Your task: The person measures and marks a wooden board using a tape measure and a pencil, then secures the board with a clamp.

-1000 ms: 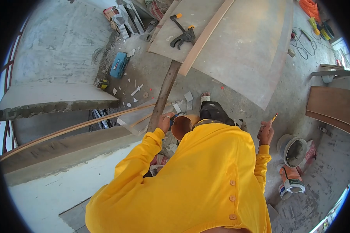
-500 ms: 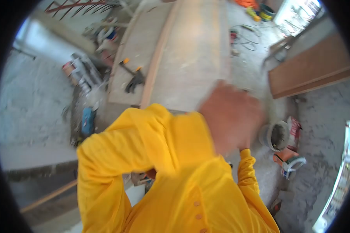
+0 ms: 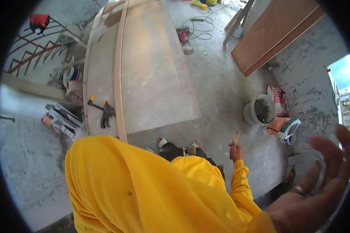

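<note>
My left arm in its yellow sleeve reaches across my chest. At the lower right, close to the camera, my left hand (image 3: 319,190) is raised with loosely curled fingers apart and nothing in them; a ring shows on one finger. Lower and farther off, my right hand (image 3: 235,151) is closed around a yellow pencil (image 3: 237,136), which points upward. In front of my feet lies a large flat panel (image 3: 155,85), with a long wooden strip (image 3: 119,73) along it. A black clamp with orange ends (image 3: 106,113) rests left of the strip.
To the right stand a bucket of grey mix (image 3: 262,110), a red and white bag (image 3: 278,101) and an orange and white container (image 3: 282,128). Brown boards (image 3: 276,35) lean at the upper right. A red power tool (image 3: 183,35) with a cable lies on the floor.
My left hand has swung from the middle to the lower right, nearer the camera. My right hand and its pencil now show clearly. The view has shifted, revealing my feet.
</note>
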Action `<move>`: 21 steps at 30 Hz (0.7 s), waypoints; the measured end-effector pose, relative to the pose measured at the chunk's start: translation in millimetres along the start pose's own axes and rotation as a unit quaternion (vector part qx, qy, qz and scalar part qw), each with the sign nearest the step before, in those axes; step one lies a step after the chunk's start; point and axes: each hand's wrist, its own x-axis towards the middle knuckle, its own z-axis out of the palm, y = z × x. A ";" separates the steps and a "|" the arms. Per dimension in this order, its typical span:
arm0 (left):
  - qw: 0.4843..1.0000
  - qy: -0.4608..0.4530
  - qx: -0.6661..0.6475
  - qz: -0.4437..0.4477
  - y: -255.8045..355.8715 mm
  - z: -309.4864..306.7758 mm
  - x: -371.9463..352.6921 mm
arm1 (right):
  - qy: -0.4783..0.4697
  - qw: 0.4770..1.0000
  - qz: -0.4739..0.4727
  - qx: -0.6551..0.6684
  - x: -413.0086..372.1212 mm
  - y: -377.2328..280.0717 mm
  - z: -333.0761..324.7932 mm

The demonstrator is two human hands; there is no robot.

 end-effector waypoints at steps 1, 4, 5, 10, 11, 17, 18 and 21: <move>1.000 0.002 0.017 0.003 1.9 -1.3 0.6 | 0.009 1.000 0.009 -0.021 -2.4 6.5 -3.7; 0.998 0.006 0.055 0.013 6.4 0.4 2.1 | 0.023 0.999 0.031 -0.025 2.5 4.7 -5.2; 0.998 0.004 0.066 0.012 6.8 1.6 2.1 | 0.015 0.999 0.047 -0.022 -0.8 -4.4 -8.3; 0.996 0.013 0.090 0.003 3.9 4.2 -2.3 | 0.006 0.998 0.012 -0.054 -24.6 -37.1 -27.8; 0.996 0.017 0.083 -0.005 1.4 6.5 -7.3 | 0.000 0.998 -0.001 -0.063 -23.4 -39.8 -26.2; 0.975 0.015 -0.124 -0.182 -96.0 70.4 -110.7 | -0.015 0.988 -0.111 -0.104 32.6 -28.3 31.5; 0.963 -0.042 -0.136 -0.231 -99.8 99.8 -138.7 | -0.011 0.987 -0.123 -0.107 37.8 -18.9 36.6; 0.864 -0.223 -0.200 -0.405 -86.8 200.8 -252.6 | 0.008 0.980 -0.154 -0.125 30.4 -8.8 46.6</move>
